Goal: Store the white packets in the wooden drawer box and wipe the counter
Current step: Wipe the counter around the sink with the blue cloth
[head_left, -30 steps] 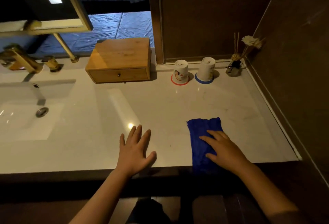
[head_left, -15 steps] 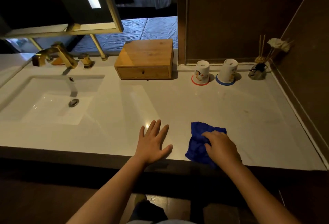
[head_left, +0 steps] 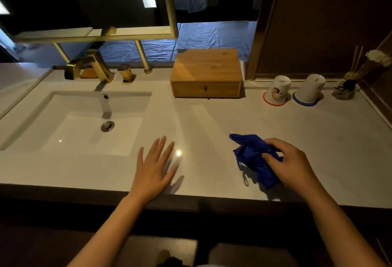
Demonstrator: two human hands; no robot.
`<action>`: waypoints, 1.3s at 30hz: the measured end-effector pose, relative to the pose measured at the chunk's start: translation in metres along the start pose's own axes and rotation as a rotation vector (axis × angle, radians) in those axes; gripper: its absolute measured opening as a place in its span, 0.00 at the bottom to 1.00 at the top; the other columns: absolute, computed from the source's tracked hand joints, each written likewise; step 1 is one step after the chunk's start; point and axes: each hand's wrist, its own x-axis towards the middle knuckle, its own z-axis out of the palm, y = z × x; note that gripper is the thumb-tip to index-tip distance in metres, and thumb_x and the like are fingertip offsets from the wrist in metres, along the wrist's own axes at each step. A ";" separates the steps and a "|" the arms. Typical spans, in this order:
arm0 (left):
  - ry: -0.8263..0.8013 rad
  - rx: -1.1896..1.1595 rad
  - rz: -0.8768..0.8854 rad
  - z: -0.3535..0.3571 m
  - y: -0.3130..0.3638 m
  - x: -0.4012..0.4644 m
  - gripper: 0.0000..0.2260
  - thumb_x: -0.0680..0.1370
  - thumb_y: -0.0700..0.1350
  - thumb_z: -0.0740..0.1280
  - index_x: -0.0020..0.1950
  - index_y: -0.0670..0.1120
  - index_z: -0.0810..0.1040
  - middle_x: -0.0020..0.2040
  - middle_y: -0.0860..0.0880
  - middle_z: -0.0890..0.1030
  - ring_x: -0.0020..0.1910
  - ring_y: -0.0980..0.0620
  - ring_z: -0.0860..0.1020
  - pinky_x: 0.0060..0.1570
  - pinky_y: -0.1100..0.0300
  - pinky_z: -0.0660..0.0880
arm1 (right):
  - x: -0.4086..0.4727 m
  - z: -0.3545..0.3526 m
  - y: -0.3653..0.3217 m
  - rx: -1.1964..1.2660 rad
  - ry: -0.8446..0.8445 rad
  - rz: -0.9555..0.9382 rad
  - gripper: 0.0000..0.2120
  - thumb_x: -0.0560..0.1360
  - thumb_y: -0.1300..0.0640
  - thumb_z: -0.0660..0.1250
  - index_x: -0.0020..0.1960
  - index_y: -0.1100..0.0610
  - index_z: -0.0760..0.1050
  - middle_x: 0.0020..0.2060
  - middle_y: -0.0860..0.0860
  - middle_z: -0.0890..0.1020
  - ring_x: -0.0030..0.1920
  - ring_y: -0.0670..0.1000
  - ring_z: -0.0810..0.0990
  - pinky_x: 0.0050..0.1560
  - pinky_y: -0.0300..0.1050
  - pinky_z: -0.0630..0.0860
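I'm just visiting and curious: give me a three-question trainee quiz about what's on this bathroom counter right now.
1. True or false: the drawer of the wooden drawer box is shut.
2. Which of the two hands grips the crumpled blue cloth: A) left hand, B) right hand?
3. Fill in: the two white upturned cups stand to the ___ of the box.

Key: 1 true; 2 B; 3 right.

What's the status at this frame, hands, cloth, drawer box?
Left hand flat on white counter. Right hand gripping bunched blue cloth. Wooden drawer box closed; no packets visible.
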 end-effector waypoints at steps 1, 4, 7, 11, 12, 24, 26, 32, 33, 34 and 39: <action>-0.006 0.020 -0.032 -0.008 -0.032 -0.005 0.31 0.73 0.68 0.37 0.74 0.58 0.42 0.76 0.54 0.41 0.76 0.55 0.40 0.73 0.46 0.39 | 0.000 0.004 -0.009 0.005 0.021 0.015 0.12 0.74 0.65 0.64 0.53 0.52 0.77 0.48 0.49 0.80 0.48 0.48 0.76 0.46 0.40 0.69; -0.026 0.058 -0.128 -0.027 -0.123 -0.016 0.31 0.74 0.65 0.42 0.75 0.55 0.46 0.77 0.52 0.45 0.76 0.54 0.43 0.73 0.44 0.42 | -0.003 0.015 -0.040 0.017 0.105 0.033 0.12 0.74 0.65 0.64 0.53 0.51 0.76 0.48 0.49 0.80 0.48 0.49 0.75 0.44 0.40 0.70; -0.067 0.090 -0.196 -0.039 -0.193 -0.018 0.33 0.73 0.64 0.42 0.76 0.54 0.51 0.78 0.49 0.50 0.75 0.55 0.45 0.72 0.43 0.43 | -0.007 0.029 -0.074 -0.005 0.197 0.008 0.13 0.74 0.65 0.64 0.54 0.50 0.76 0.47 0.47 0.78 0.47 0.48 0.75 0.43 0.37 0.70; -0.159 0.101 -0.200 -0.037 -0.232 -0.019 0.34 0.73 0.66 0.40 0.76 0.55 0.52 0.78 0.49 0.52 0.77 0.51 0.47 0.73 0.43 0.43 | -0.015 0.054 -0.105 -0.076 0.326 -0.079 0.14 0.73 0.64 0.64 0.56 0.49 0.74 0.46 0.44 0.76 0.45 0.42 0.73 0.43 0.32 0.68; -0.162 0.099 -0.201 -0.034 -0.233 -0.020 0.34 0.73 0.66 0.40 0.76 0.55 0.54 0.78 0.49 0.53 0.77 0.50 0.49 0.73 0.42 0.43 | -0.016 0.064 -0.107 -0.095 0.334 -0.098 0.14 0.73 0.64 0.63 0.56 0.50 0.74 0.46 0.44 0.76 0.46 0.42 0.73 0.44 0.33 0.68; -0.116 0.087 -0.199 -0.029 -0.236 -0.018 0.30 0.74 0.63 0.46 0.75 0.54 0.59 0.77 0.49 0.59 0.77 0.49 0.54 0.73 0.42 0.46 | -0.006 0.178 -0.042 -0.477 -0.246 0.067 0.28 0.77 0.47 0.60 0.74 0.50 0.57 0.76 0.54 0.53 0.76 0.53 0.51 0.73 0.47 0.55; -0.116 0.089 -0.204 -0.029 -0.236 -0.018 0.30 0.74 0.63 0.45 0.75 0.54 0.59 0.77 0.49 0.59 0.77 0.49 0.54 0.73 0.42 0.46 | -0.003 0.171 -0.036 -0.552 -0.374 0.087 0.35 0.75 0.37 0.57 0.75 0.43 0.43 0.76 0.52 0.40 0.76 0.51 0.40 0.74 0.50 0.45; -0.121 0.087 -0.213 -0.030 -0.233 -0.017 0.30 0.75 0.62 0.47 0.75 0.53 0.59 0.77 0.48 0.59 0.77 0.49 0.54 0.73 0.42 0.45 | 0.005 0.147 -0.030 -0.781 -0.635 0.090 0.44 0.67 0.32 0.59 0.73 0.37 0.36 0.74 0.52 0.32 0.75 0.52 0.32 0.70 0.64 0.32; -0.120 0.084 -0.215 -0.030 -0.232 -0.017 0.30 0.75 0.62 0.47 0.75 0.53 0.59 0.77 0.48 0.59 0.77 0.49 0.54 0.73 0.42 0.45 | 0.005 0.147 -0.030 -0.759 -0.604 0.094 0.43 0.67 0.35 0.60 0.73 0.38 0.39 0.75 0.52 0.34 0.75 0.52 0.34 0.70 0.64 0.34; -0.120 0.084 -0.217 -0.030 -0.232 -0.018 0.30 0.75 0.62 0.47 0.75 0.53 0.59 0.77 0.48 0.59 0.77 0.48 0.54 0.73 0.42 0.45 | 0.003 0.152 -0.031 -0.710 -0.503 0.093 0.41 0.68 0.37 0.60 0.74 0.40 0.42 0.76 0.53 0.37 0.75 0.51 0.36 0.72 0.63 0.36; -0.134 0.088 -0.215 -0.031 -0.232 -0.018 0.30 0.75 0.62 0.46 0.75 0.53 0.58 0.77 0.48 0.58 0.77 0.48 0.53 0.73 0.42 0.45 | -0.011 0.196 -0.033 -0.671 -0.149 0.039 0.32 0.77 0.38 0.48 0.75 0.45 0.40 0.77 0.53 0.43 0.76 0.51 0.40 0.74 0.54 0.40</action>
